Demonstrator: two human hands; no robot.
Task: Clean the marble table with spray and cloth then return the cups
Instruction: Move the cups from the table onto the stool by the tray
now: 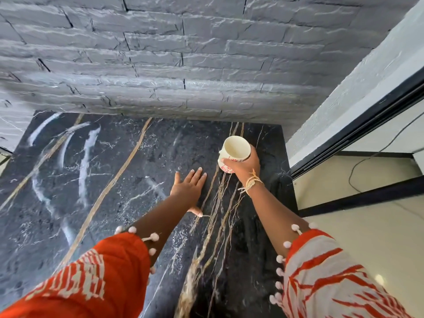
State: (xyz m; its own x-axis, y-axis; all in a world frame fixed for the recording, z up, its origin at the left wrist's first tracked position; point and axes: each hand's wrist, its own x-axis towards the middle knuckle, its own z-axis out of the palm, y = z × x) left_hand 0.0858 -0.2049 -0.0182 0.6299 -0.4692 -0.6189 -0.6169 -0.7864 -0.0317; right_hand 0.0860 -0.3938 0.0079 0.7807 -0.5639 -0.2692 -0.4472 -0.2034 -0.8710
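The black marble table (119,180) with gold and white veins fills the lower left and middle of the view. My right hand (244,167) grips a cream cup (234,151) with a red pattern, held upright near the table's far right corner; whether its base touches the marble I cannot tell. My left hand (189,188) rests flat on the marble just left of the cup, fingers spread, holding nothing. No spray bottle or cloth is in sight.
A grey stone-brick wall (183,65) runs along the table's far edge. To the right are a white wall, a black-framed sliding door track (358,138) and a pale floor (367,237) with a thin cable. The table's right edge drops off beside my right arm.
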